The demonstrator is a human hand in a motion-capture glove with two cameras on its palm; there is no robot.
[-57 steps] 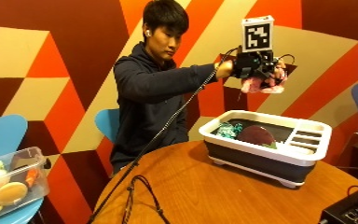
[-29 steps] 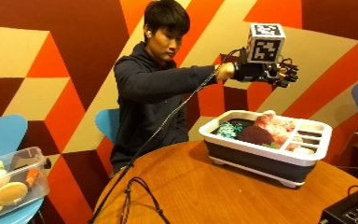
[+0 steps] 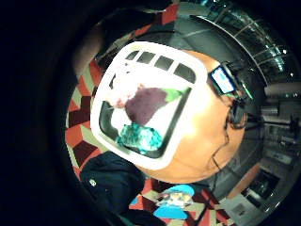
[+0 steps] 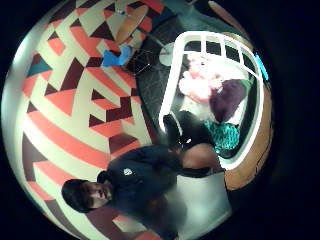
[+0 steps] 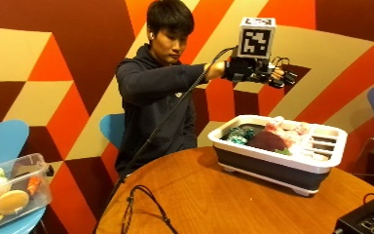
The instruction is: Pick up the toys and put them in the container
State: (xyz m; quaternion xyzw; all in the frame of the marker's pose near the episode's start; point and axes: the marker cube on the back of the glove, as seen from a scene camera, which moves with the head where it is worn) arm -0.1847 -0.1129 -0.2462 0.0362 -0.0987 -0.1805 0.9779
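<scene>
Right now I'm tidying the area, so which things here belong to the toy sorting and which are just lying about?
Part of the job:
- white-rimmed container on the round table
- pink plush toy, dark purple toy and teal toy inside it
- gloved right hand above it, holding nothing

Just lying about:
- clear bin of toys on the blue chair
- black cables on the table

Colours here are pretty loud. The wall (image 5: 57, 58) is a geometric patchwork of orange, red, dark maroon and beige. The container (image 5: 274, 163) has a white rim over a dark grey body, on an orange-brown wooden table (image 5: 226, 204). Inside it: a pink toy (image 5: 284, 127), a dark purple toy (image 5: 268, 140) and a teal toy (image 5: 239, 135), maybe patterned, hard to tell. Black glove on the right hand (image 5: 255, 70), dark navy hoodie (image 5: 151, 92), blue chair (image 5: 2, 139).
</scene>
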